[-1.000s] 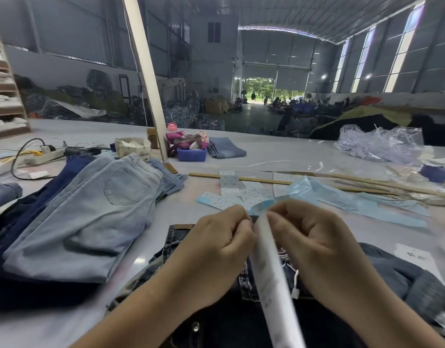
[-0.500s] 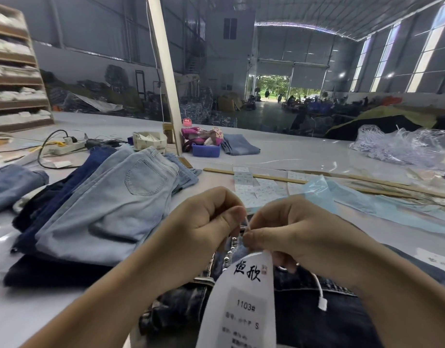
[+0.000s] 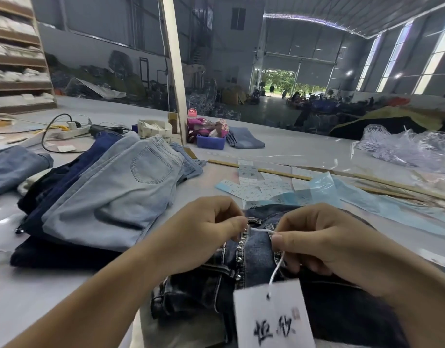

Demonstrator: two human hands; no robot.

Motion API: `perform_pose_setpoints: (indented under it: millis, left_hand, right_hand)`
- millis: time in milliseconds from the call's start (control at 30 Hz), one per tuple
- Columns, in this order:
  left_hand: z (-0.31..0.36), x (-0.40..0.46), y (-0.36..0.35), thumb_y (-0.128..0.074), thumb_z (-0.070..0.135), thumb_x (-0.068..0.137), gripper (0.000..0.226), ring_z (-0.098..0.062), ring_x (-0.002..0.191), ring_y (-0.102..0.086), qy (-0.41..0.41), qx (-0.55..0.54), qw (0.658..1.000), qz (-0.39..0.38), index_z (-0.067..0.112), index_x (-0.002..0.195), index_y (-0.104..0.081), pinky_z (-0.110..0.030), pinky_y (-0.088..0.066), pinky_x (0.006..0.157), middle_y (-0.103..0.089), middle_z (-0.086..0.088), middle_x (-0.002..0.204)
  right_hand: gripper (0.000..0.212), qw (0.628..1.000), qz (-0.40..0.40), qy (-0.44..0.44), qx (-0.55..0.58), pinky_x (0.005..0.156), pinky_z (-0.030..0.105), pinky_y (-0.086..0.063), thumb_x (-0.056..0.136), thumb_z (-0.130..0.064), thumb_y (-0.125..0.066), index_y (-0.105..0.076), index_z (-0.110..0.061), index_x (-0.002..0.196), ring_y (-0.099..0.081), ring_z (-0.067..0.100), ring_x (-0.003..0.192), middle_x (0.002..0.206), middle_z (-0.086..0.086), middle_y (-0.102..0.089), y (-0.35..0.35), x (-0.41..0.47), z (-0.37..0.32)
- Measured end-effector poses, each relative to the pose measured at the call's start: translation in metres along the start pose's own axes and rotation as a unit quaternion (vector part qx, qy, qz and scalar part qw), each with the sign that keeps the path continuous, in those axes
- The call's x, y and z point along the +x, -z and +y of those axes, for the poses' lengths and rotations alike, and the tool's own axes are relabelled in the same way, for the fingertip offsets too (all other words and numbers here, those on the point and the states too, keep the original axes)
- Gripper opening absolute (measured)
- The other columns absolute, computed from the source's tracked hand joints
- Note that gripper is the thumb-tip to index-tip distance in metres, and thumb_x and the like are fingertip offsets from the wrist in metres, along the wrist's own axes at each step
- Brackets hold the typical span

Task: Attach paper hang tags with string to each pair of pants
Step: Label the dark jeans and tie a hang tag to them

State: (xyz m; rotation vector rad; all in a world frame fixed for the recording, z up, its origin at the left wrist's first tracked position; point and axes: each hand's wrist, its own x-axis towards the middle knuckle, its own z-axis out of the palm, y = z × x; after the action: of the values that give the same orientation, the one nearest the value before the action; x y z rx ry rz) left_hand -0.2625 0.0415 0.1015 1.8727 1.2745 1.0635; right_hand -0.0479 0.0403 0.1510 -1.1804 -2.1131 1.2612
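A dark blue pair of jeans [image 3: 199, 290] with metal studs lies in front of me on the table. My left hand [image 3: 204, 232] pinches one end of a white string [image 3: 263, 231] above the waistband. My right hand [image 3: 319, 239] pinches the other part of the string, which runs down to a white paper hang tag [image 3: 271, 315] with black characters. The tag hangs low over the jeans, near the bottom of the view.
A stack of light and dark folded jeans [image 3: 111, 187] lies to the left. Loose paper labels [image 3: 256, 187] and blue plastic bags [image 3: 367, 197] lie behind my hands, with wooden sticks [image 3: 259, 169]. A power strip [image 3: 71, 130], boxes and a clear plastic heap [image 3: 404, 146] sit farther back.
My hands have drawn apart, with the string now stretched between them. The tag has dropped lower and to the right, hanging from the string over the jeans.
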Motion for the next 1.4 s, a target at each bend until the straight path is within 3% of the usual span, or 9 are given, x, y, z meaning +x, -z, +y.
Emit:
perform_pose_setpoints:
  millis: [200, 500, 633, 733, 867, 1067, 1200, 1300, 1400]
  left_hand:
    - [-0.005, 0.015, -0.003, -0.064, 0.03, 0.091, 0.006, 0.005, 0.065, -0.055, 0.049, 0.144, 0.988, 0.033, 0.029, 0.085, -0.065, -0.005, -0.04, 0.06, -0.063, 0.015, 0.074]
    - [-0.008, 0.019, -0.011, -0.064, 0.033, 0.09, 0.005, 0.006, 0.068, -0.057, 0.041, 0.165, 0.985, 0.008, 0.03, 0.087, -0.066, -0.008, -0.04, 0.058, -0.064, 0.014, 0.075]
    - [-0.008, 0.014, 0.01, -0.072, 0.037, 0.079, 0.015, -0.003, 0.07, -0.056, 0.064, 0.05, 0.986, -0.143, 0.024, 0.085, -0.07, -0.025, -0.045, 0.071, -0.067, 0.008, 0.077]
    - [0.001, 0.003, 0.034, -0.075, 0.035, 0.071, 0.014, -0.005, 0.069, -0.055, 0.086, -0.037, 0.953, -0.288, 0.025, 0.081, -0.071, -0.016, -0.042, 0.065, -0.063, 0.007, 0.073]
    - [0.006, -0.005, 0.051, -0.08, 0.044, 0.066, 0.026, -0.005, 0.063, -0.049, 0.105, 0.101, 0.928, -0.343, 0.03, 0.086, -0.07, -0.019, -0.038, 0.058, -0.057, 0.01, 0.073]
    - [0.005, -0.009, 0.043, -0.069, 0.03, 0.075, 0.003, -0.008, 0.064, -0.048, 0.092, 0.081, 0.953, -0.277, 0.027, 0.075, -0.067, -0.026, -0.038, 0.062, -0.055, 0.009, 0.066]
    - [0.009, -0.006, 0.044, -0.073, 0.021, 0.075, 0.014, -0.01, 0.067, -0.054, 0.072, -0.056, 0.984, -0.153, 0.011, 0.08, -0.064, -0.02, -0.042, 0.063, -0.061, 0.001, 0.068]
    - [0.016, -0.002, 0.043, -0.079, 0.022, 0.079, 0.018, -0.007, 0.059, -0.056, 0.057, -0.061, 0.991, -0.102, 0.013, 0.081, -0.064, -0.019, -0.046, 0.055, -0.062, 0.003, 0.064]
    - [0.022, 0.004, 0.042, -0.071, 0.009, 0.087, 0.015, -0.014, 0.064, -0.057, 0.053, -0.05, 0.996, -0.048, 0.019, 0.076, -0.068, -0.031, -0.047, 0.06, -0.063, -0.003, 0.068]
  right_hand:
    - [0.025, 0.998, 0.046, -0.016, -0.033, 0.042, 0.012, -0.034, 0.09, -0.028, -0.065, -0.067, -0.024, 0.065, -0.045, 0.006, 0.045, 0.06, 0.0, -0.066, -0.007, 0.001, 0.004]
    - [0.023, 0.995, 0.069, 0.007, -0.078, 0.049, 0.019, -0.04, 0.089, -0.036, -0.064, -0.067, -0.021, 0.073, -0.048, 0.009, 0.049, 0.061, 0.0, -0.067, -0.01, 0.004, 0.008]
    - [0.029, 0.992, 0.078, 0.03, -0.093, 0.055, 0.03, -0.042, 0.087, -0.042, -0.062, -0.067, -0.016, 0.078, -0.05, 0.014, 0.052, 0.068, 0.01, -0.068, -0.017, 0.007, 0.005]
    - [0.028, 0.991, 0.085, 0.037, -0.101, 0.051, 0.027, -0.041, 0.088, -0.041, -0.061, -0.066, -0.016, 0.075, -0.049, 0.012, 0.05, 0.068, 0.009, -0.067, -0.022, 0.012, 0.003]
    - [0.027, 0.99, 0.092, 0.039, -0.096, 0.047, 0.022, -0.041, 0.09, -0.035, -0.062, -0.066, -0.018, 0.07, -0.049, 0.009, 0.048, 0.062, 0.001, -0.066, -0.026, 0.017, -0.002]
    - [0.024, 0.99, 0.099, 0.067, -0.07, 0.047, 0.017, -0.039, 0.089, -0.034, -0.064, -0.067, -0.016, 0.073, -0.05, 0.003, 0.047, 0.052, -0.006, -0.059, -0.036, 0.021, -0.012]
    - [0.023, 0.99, 0.091, 0.092, -0.054, 0.05, 0.026, -0.036, 0.088, -0.035, -0.065, -0.067, -0.018, 0.072, -0.045, 0.008, 0.049, 0.053, 0.0, -0.053, -0.042, 0.022, -0.021]
    - [0.025, 0.987, 0.099, 0.112, -0.052, 0.041, 0.018, -0.026, 0.087, -0.031, -0.066, -0.066, -0.017, 0.066, -0.032, 0.003, 0.04, 0.045, -0.01, -0.039, -0.042, 0.022, -0.027]
    - [0.02, 0.98, 0.11, 0.119, -0.112, 0.041, 0.027, -0.028, 0.086, -0.03, -0.067, -0.068, -0.02, 0.069, -0.037, 0.009, 0.042, 0.048, -0.006, -0.044, -0.043, 0.021, -0.029]
